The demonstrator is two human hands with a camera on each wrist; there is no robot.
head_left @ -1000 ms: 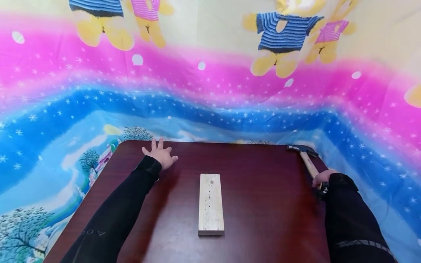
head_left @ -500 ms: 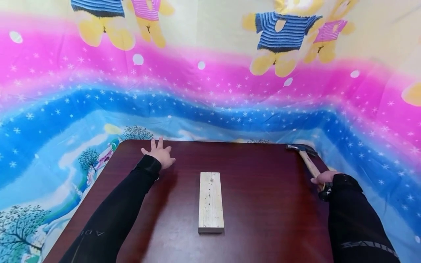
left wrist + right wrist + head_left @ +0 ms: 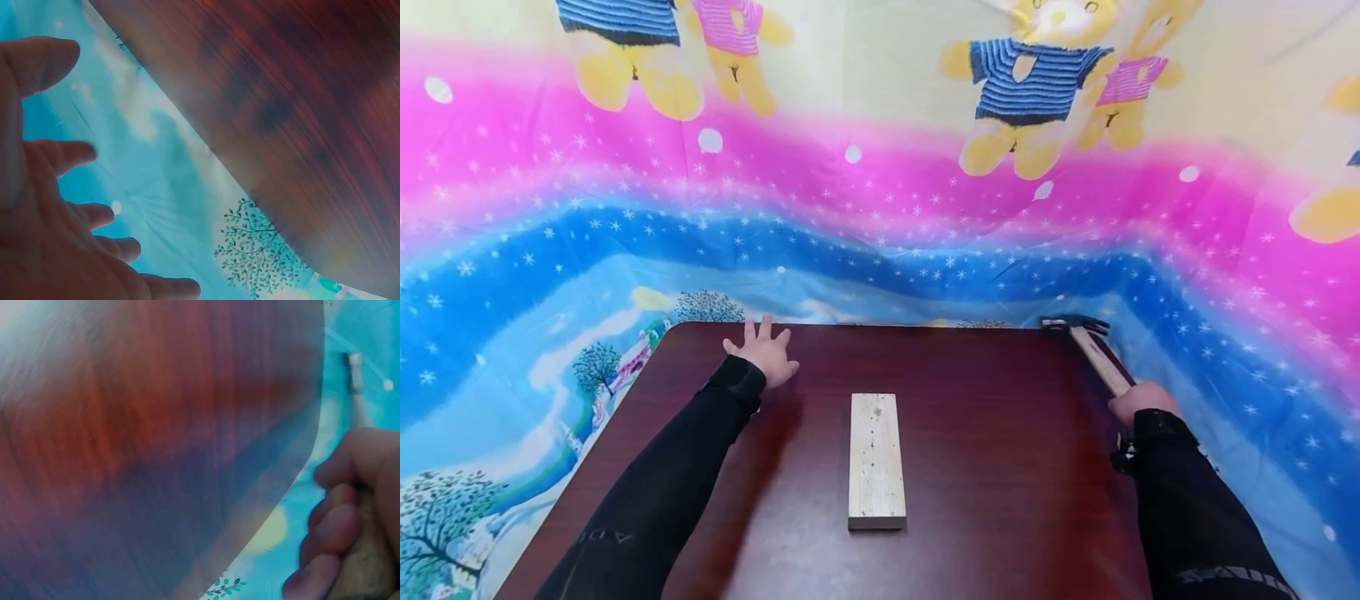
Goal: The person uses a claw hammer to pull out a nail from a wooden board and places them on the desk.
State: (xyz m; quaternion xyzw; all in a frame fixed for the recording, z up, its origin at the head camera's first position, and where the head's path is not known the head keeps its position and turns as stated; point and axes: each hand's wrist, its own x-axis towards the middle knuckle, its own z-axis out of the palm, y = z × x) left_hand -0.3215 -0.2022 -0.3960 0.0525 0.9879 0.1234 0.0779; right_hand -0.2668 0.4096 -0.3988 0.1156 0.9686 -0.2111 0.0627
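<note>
My right hand [image 3: 1148,402] grips the wooden handle of a claw hammer [image 3: 1099,360] over the table's right side. The dark metal head points away from me, near the far right corner. In the right wrist view the fingers [image 3: 337,528] wrap round the handle, and part of the head shows beyond them. My left hand [image 3: 767,354] is spread with nothing in it, near the far left part of the table. The left wrist view shows its fingers [image 3: 100,214] apart. Between the two hands a pale wooden block [image 3: 877,458] lies lengthwise on the table.
The dark red-brown table [image 3: 977,433] has rounded far corners. A printed cloth [image 3: 880,200] with bears, snowflakes and trees hangs behind and on both sides, close to the table's edges. Black sleeves cover both arms.
The right hand has turned the hammer, so its head now sits slightly higher and further left in the head view. The left hand stays spread in nearly the same place.
</note>
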